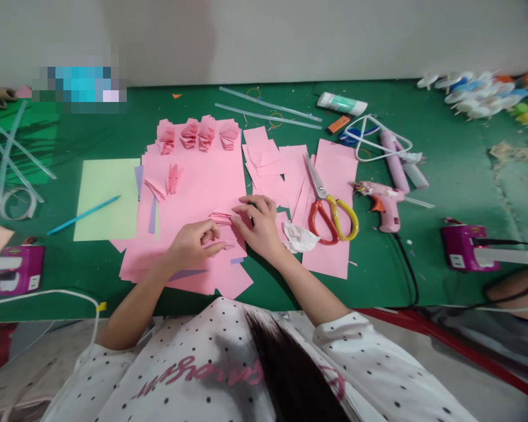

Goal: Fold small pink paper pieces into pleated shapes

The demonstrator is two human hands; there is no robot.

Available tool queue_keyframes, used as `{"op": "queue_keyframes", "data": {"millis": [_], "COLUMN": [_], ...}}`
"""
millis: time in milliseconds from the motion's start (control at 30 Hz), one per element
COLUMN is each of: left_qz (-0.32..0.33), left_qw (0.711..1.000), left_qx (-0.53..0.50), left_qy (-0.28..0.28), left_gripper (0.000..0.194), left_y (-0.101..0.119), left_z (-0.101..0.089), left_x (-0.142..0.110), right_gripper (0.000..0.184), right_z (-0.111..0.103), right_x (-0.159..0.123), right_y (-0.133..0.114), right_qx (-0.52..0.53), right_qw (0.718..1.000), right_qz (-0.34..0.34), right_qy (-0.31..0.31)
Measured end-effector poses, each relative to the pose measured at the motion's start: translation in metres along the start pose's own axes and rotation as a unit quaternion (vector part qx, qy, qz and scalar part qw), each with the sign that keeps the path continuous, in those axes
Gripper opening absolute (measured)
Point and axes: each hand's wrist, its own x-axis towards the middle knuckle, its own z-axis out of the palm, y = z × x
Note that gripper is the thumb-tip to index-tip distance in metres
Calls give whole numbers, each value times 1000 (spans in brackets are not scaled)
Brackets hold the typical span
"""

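Observation:
My left hand [193,241] is curled, its fingertips pinching one end of a small pleated pink paper piece [222,219]. From the other side my right hand [257,221] presses down on that same folded piece with bent fingers. Both rest on a spread of pink paper sheets [202,176] on the green table [422,269]. Several finished pleated pink fans [198,133] stand in a row at the far edge of the sheets. Another small folded piece [172,178] lies left of centre.
Scissors [330,212] with red and yellow handles lie right of my hands, a crumpled white scrap [300,237] beside them. A pink glue gun [383,204], glue sticks [268,111], a tube [341,104], a pale green sheet [108,199] with a blue pencil [83,215] and purple devices [464,247] surround the work.

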Motion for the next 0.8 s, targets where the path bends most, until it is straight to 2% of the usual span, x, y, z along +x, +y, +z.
{"op": "queue_keyframes", "data": {"millis": [167, 267, 367, 433, 533, 633, 800], "left_qz": [-27, -16, -11, -3, -6, -11, -28], "left_qw": [998, 994, 981, 970, 960, 956, 968], "left_qx": [-56, -96, -161, -221, -271, -287, -248], "left_qy": [4, 47, 109, 98, 75, 68, 30], "left_gripper": [20, 21, 31, 37, 43, 44, 35], "left_y": [1, -2, -9, -14, -17, -11, 0], "left_z": [-1, -3, -5, -5, -4, -4, -5], "left_x": [-2, -3, -3, -2, -2, -1, -1], "right_gripper": [11, 15, 16, 16, 17, 18, 22], "right_z": [-4, -11, -18, -20, -18, -14, -11], "right_x": [1, 3, 4, 4, 0, -5, -8], "right_y": [-1, -5, -10, -14, -19, -22, -25], "right_qx": [28, 54, 86, 108, 121, 119, 119], "right_qw": [999, 998, 993, 990, 988, 987, 984], "right_qz": [18, 24, 5, -27, -82, -105, -120], "right_qy": [10, 35, 81, 87, 48, -10, -47]}}
